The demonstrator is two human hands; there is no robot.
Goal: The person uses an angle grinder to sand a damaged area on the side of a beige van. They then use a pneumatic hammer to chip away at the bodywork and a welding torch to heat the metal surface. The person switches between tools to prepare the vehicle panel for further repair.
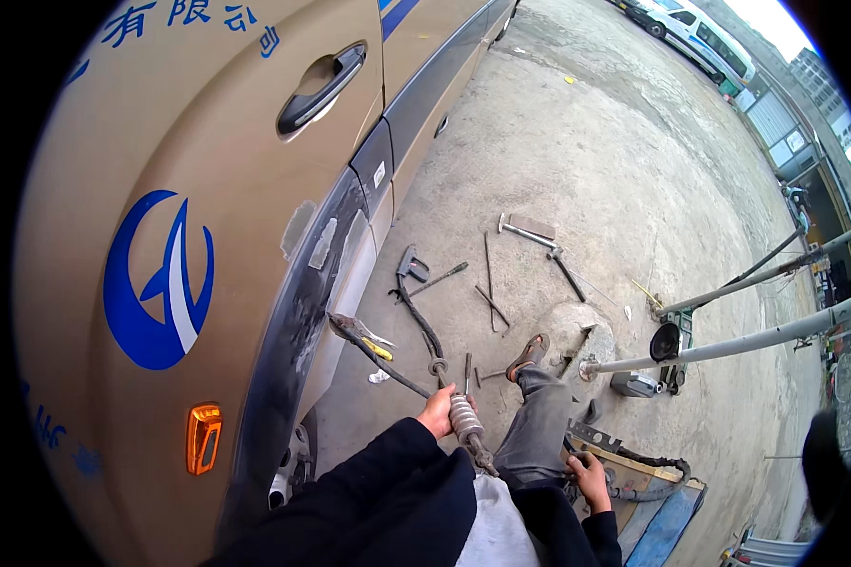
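Note:
My left hand (436, 413) is closed beside the ribbed metal weight (465, 419) of a slide hammer, its fingers against it. A dark bar (394, 371) runs from that hand up to the scraped lower edge of the brown vehicle panel (298, 293). Pliers with a yellow handle (376, 350) hang near the bar's upper end. Above the weight, a dark cable (424, 326) leads to a grey pistol-shaped gun (410, 263) on the ground. Over by my bent knee, my right hand (591, 480) is curled; what it grips is unclear.
Ahead on the concrete lie a hammer (567, 274), another long-handled hammer (525, 231) and several thin rods (489, 283). Right of my sandalled foot (528, 354), a pale pole (728, 352) slants away. A wooden board (648, 477) with cables is beside my right hand. A white van (695, 38) stands far off.

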